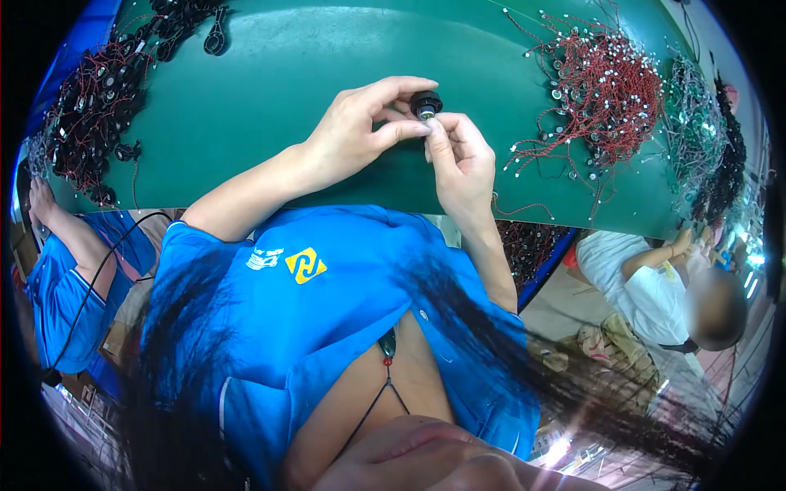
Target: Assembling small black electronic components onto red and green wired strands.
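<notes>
Above the green table, a small black round part is held up between my two hands. My left hand reaches in from the left, closed on the part with its index finger at the upper side and its thumb below. My right hand is closed in a pinch at the part's lower end, where a small pale, shiny piece shows. What the right fingertips grip is mostly hidden behind thumb and finger.
On the green table, a pile of red twisted wires with white connectors lies right. Black parts with wires are heaped left, and a black piece lies apart. Green and grey wires edge the far right. People work both sides.
</notes>
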Action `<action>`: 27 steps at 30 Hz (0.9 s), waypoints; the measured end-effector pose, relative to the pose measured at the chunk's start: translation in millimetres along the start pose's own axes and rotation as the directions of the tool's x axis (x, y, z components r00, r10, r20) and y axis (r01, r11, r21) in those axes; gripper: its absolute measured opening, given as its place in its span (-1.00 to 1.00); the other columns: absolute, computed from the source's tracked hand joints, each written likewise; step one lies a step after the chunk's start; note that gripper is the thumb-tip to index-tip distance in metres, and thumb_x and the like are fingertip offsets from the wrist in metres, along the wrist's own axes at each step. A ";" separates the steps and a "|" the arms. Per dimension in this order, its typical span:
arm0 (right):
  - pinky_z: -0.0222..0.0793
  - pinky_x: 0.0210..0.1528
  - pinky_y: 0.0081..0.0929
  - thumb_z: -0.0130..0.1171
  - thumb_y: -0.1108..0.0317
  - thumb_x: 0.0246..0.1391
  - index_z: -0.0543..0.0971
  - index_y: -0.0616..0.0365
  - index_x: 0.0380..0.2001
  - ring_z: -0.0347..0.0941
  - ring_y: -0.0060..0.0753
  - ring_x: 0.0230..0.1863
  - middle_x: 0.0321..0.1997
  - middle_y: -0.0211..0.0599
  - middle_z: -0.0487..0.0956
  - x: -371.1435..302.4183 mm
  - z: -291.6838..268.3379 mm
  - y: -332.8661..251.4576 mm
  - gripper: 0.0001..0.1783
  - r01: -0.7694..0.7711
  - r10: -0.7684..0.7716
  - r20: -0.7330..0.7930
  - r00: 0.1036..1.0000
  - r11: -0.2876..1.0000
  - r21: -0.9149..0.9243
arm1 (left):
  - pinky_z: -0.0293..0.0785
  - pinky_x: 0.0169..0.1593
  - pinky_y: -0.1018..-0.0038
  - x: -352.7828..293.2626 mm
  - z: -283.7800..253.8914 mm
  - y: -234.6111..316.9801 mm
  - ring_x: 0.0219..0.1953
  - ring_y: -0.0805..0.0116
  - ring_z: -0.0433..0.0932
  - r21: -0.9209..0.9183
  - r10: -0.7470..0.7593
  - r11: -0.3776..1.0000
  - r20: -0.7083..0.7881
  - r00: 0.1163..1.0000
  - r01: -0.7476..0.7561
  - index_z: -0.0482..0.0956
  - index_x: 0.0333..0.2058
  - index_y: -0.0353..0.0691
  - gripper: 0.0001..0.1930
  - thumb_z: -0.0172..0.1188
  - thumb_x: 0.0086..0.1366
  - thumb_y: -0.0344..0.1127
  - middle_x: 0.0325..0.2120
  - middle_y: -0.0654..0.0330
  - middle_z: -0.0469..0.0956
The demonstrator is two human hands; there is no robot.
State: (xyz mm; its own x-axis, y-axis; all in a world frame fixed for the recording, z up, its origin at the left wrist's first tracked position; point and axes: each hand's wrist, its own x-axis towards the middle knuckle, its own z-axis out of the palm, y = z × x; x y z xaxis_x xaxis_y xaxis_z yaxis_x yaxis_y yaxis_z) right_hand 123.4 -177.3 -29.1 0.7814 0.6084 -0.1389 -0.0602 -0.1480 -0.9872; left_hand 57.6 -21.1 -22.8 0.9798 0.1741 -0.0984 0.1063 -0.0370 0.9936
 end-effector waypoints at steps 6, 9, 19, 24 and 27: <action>0.05 -0.63 -0.74 0.06 0.41 0.20 0.50 0.25 -0.40 0.15 -0.85 -0.62 -0.62 -0.60 0.34 -1.9 0.2 -0.4 -0.86 -0.025 0.025 -0.001 1.000 0.999 -0.020 | 0.54 -0.08 0.50 1.4 1.4 -6.1 -0.18 0.37 0.58 -0.023 0.074 0.997 -0.012 0.997 -0.074 0.44 -0.01 -0.31 -0.64 0.20 0.20 -0.48 -0.19 0.10 0.54; 0.04 -0.64 -0.73 0.06 0.41 0.21 0.50 0.26 -0.41 0.14 -0.86 -0.62 -0.60 -0.59 0.35 -3.5 0.2 -1.9 -0.85 -0.039 0.040 0.013 0.999 0.999 -0.013 | 0.56 -0.10 0.50 1.2 -0.5 -6.5 -0.19 0.38 0.58 0.002 0.121 0.993 -0.014 0.993 -0.121 0.45 -0.05 -0.34 -0.69 0.17 0.21 -0.51 -0.22 0.09 0.55; 0.25 -0.58 -0.39 0.06 0.32 0.20 0.46 0.19 -0.46 0.38 -0.30 -0.63 -0.58 -0.23 0.45 0.9 1.0 -13.4 -0.80 0.163 -0.158 0.048 0.986 0.898 -0.408 | 0.51 -0.21 0.57 1.3 2.2 -5.1 -0.28 0.47 0.51 0.029 0.063 0.998 -0.040 0.997 -0.062 0.44 -0.10 -0.40 -0.77 0.11 0.26 -0.54 -0.22 0.13 0.51; 0.31 -0.53 -0.23 0.08 0.25 0.16 0.39 0.14 -0.52 0.47 -0.13 -0.53 -0.59 -0.21 0.48 1.0 5.0 -13.8 -0.76 0.265 -0.237 0.142 0.961 0.645 -0.717 | 0.49 -0.23 0.58 -1.3 -2.4 -9.7 -0.26 0.49 0.51 0.069 0.103 0.993 -0.101 0.990 -0.097 0.45 -0.15 -0.38 -0.80 0.12 0.24 -0.54 -0.22 0.15 0.51; 0.31 -0.50 -0.24 0.08 0.27 0.15 0.41 0.14 -0.49 0.47 -0.14 -0.52 -0.57 -0.22 0.49 1.4 3.3 -10.1 -0.79 0.311 -0.269 0.178 0.946 0.618 -0.722 | 0.49 -0.24 0.58 0.3 -1.7 -3.9 -0.30 0.52 0.51 0.090 0.102 0.992 -0.105 0.989 -0.093 0.47 -0.19 -0.37 -0.82 0.14 0.20 -0.52 -0.31 0.17 0.54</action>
State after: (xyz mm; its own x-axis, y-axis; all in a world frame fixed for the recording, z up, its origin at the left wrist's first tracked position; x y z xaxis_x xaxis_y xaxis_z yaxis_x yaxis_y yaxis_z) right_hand 123.1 -172.3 -19.6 0.6455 0.7542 0.1205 0.6546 -0.4649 -0.5961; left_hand 57.2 -19.2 -26.7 0.9624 0.2715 0.0101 0.0296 -0.1419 0.9894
